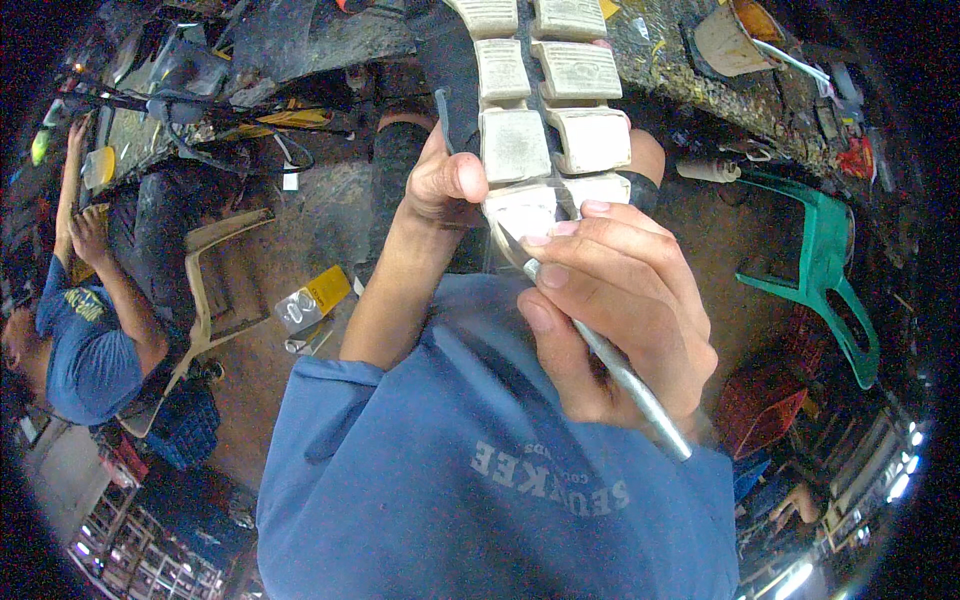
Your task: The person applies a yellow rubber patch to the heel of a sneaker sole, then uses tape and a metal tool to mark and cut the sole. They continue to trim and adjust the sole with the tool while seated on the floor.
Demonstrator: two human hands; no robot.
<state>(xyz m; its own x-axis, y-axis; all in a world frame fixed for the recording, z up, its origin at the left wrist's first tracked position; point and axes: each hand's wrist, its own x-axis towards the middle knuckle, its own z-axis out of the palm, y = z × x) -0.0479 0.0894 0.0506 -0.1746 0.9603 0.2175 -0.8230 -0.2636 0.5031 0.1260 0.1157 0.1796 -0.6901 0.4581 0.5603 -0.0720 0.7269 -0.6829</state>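
Two side-by-side rows of pale, squared blocks (515, 143) with faint ribbed lines run up from in front of my chest to the top edge; their exact kind is unclear. My left hand (445, 185) grips the left edge of the near blocks, its thumb on the side and the other fingers hidden beneath. Pinched in my right hand (630, 300) is a slim silver pen-shaped tool (625, 375). Its dark, narrow tip touches or hovers at the lower left edge of the nearest white block (522, 212). My right fingertips rest against the nearest blocks.
A cluttered, stained workbench (660, 70) crosses ahead, with a dirty beige bucket (735, 40) on it. A green plastic chair (810, 235) and a red basket (765, 405) stand right. At left are a beige chair (200, 290), a yellow packet (325, 290) and a seated co-worker (95, 340).
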